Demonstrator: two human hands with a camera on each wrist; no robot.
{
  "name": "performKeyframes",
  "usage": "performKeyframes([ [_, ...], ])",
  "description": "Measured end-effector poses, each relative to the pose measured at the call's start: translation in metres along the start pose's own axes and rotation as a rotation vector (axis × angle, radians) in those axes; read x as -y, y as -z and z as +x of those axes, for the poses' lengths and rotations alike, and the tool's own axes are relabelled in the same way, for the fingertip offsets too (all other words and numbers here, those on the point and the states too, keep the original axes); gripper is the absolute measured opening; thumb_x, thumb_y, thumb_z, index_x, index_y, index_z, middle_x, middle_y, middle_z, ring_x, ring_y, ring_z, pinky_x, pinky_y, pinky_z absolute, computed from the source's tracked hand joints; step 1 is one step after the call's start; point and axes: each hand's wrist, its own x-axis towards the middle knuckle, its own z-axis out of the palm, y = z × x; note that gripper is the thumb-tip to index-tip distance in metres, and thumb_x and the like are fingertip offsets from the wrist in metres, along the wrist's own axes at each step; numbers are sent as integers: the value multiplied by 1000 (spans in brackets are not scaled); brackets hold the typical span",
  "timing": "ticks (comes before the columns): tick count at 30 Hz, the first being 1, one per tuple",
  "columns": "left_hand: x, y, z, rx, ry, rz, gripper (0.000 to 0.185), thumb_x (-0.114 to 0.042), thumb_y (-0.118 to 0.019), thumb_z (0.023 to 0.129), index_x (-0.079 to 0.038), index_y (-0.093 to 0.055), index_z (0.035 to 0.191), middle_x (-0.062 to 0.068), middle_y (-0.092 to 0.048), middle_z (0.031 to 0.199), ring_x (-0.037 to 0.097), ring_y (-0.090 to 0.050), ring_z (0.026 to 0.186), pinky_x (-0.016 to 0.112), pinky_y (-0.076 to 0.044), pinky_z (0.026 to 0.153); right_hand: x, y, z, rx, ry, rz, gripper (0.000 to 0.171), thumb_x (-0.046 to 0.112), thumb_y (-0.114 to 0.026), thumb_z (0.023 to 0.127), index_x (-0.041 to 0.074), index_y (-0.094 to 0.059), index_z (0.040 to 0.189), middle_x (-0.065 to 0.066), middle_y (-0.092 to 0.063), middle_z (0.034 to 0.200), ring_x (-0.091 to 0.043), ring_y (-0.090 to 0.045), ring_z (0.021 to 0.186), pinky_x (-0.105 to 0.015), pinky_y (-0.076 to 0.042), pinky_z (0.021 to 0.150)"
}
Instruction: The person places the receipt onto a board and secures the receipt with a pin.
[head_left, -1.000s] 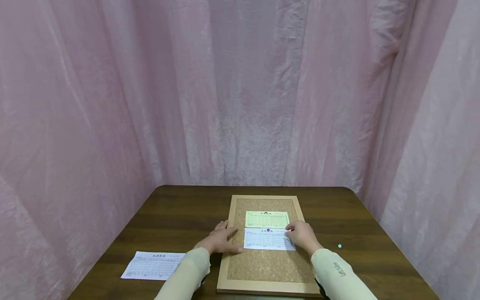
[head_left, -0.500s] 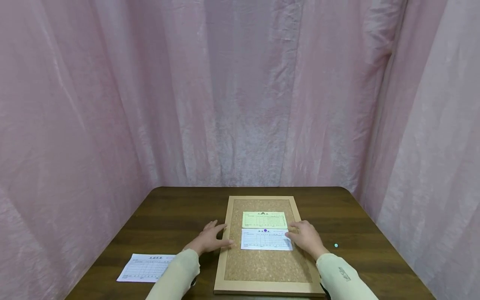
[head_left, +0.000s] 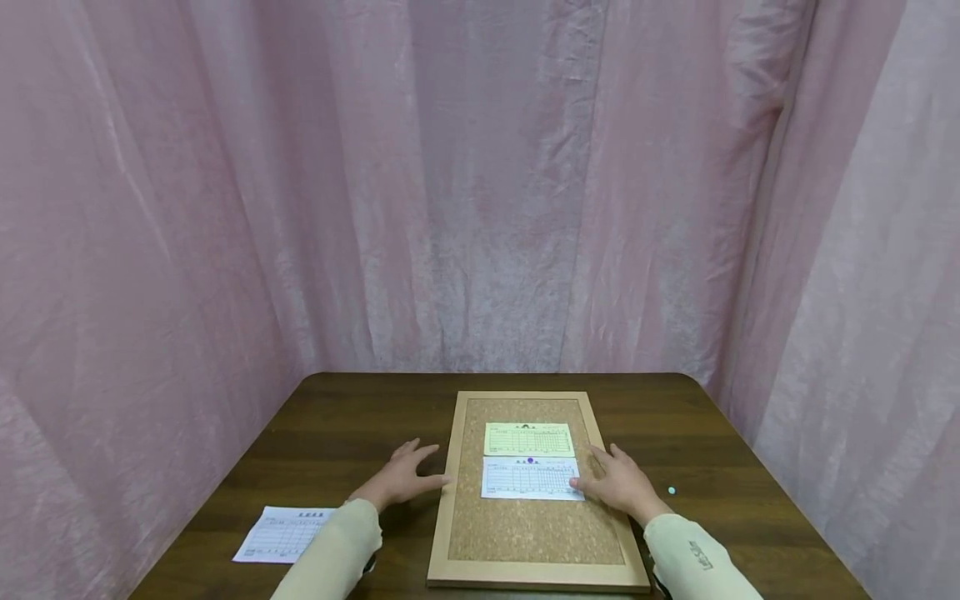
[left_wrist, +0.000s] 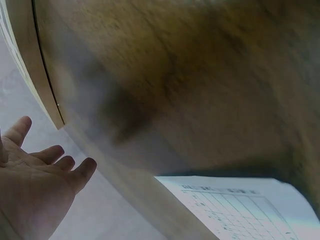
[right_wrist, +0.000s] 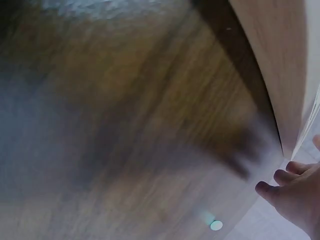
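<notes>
A framed corkboard [head_left: 536, 533] lies flat on the table with two form sheets on it. The light green form [head_left: 528, 440] is uppermost, a small dark pin [head_left: 525, 426] at its top edge. Just below lies a white form [head_left: 525, 483] with a round purple pin [head_left: 530, 460] at its top. My right hand [head_left: 621, 485] spreads over the board's right frame, thumb tip at the white form's right edge. Beside the left frame, my left hand [head_left: 401, 477] holds nothing, its fingers apart and thumb tip at the frame edge. The left wrist view shows that palm [left_wrist: 35, 195] bare.
Another white form [head_left: 285, 533] lies on the table at the left, partly behind the left sleeve [head_left: 333, 546]. Right of the board is a small pale green round pin [head_left: 672, 491]. Pink curtains [head_left: 495, 208] hang behind the dark wooden table [head_left: 375, 408].
My left hand has drawn back leftward off the cork to the left frame. The right hand has eased slightly right, its fingers now more spread. The forms keep their place on the board.
</notes>
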Motion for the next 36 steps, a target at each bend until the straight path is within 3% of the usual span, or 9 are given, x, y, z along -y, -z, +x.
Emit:
performKeyframes([
  [11,7,10,-5,-5,34,-41,75,-48,-71,89,-10,-46,149,28,-23,158,49,-16,145,70,-25,105,-5,-5,-2,46,-32,-39,111,71,-73,72,0,-38,151,-41,-29,148,-60,-32,132,-71,-33,99],
  [17,9,18,-10,-12,49,-64,75,-49,-70,90,-11,-45,150,26,-21,159,48,-15,145,71,-24,105,-4,-5,-4,70,-34,-67,121,73,-75,68,-6,-34,150,-41,-32,146,-59,-30,134,-70,-26,104],
  [28,27,28,-13,-59,50,-74,77,-50,-71,89,-11,-43,151,27,-20,159,50,-17,144,71,-26,104,1,-1,-6,107,-38,-84,121,71,-75,70,-9,-31,150,-41,-32,146,-57,-29,136,-70,-22,106],
  [36,41,46,-20,-65,32,-64,79,-44,-73,89,-7,-40,151,31,-23,156,53,-22,141,71,-27,104,-1,-3,-5,98,-40,-78,122,71,-76,69,-8,-31,150,-40,-32,146,-56,-29,136,-69,-21,107],
])
